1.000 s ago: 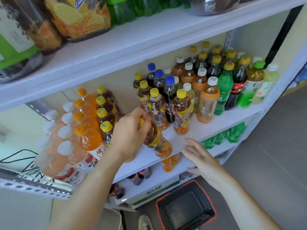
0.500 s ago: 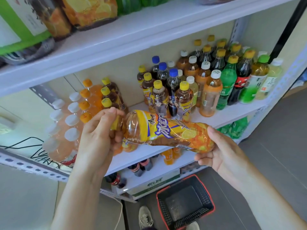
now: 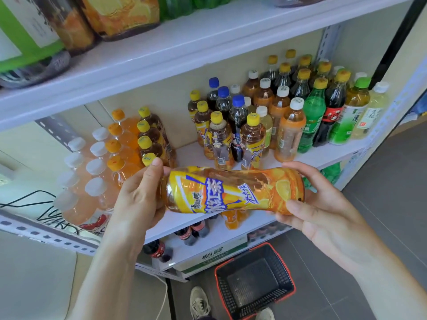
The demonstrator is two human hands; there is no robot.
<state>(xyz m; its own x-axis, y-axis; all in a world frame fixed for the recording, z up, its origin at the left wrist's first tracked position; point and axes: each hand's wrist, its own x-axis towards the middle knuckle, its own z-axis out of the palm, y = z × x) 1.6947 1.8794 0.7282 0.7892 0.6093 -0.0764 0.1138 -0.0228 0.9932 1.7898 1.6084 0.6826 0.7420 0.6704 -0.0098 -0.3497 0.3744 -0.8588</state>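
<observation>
An iced tea bottle (image 3: 231,190) with a yellow and orange label lies sideways in front of the middle shelf (image 3: 323,155), held between both hands. My left hand (image 3: 138,195) grips its cap end, fingers curled round the neck. My right hand (image 3: 316,204) cups the bottle's base with curled fingers. The cap is hidden by my left hand.
Rows of drink bottles (image 3: 288,112) stand on the shelf, with orange and pale ones (image 3: 97,169) at the left. Large bottles sit on the top shelf (image 3: 184,42). A red and black shopping basket (image 3: 254,280) stands on the floor by my shoes (image 3: 198,303).
My left hand lifted the iced tea bottle off the shelf and turned it sideways. My right hand came up and took its base. The bottle is now a little more level.
</observation>
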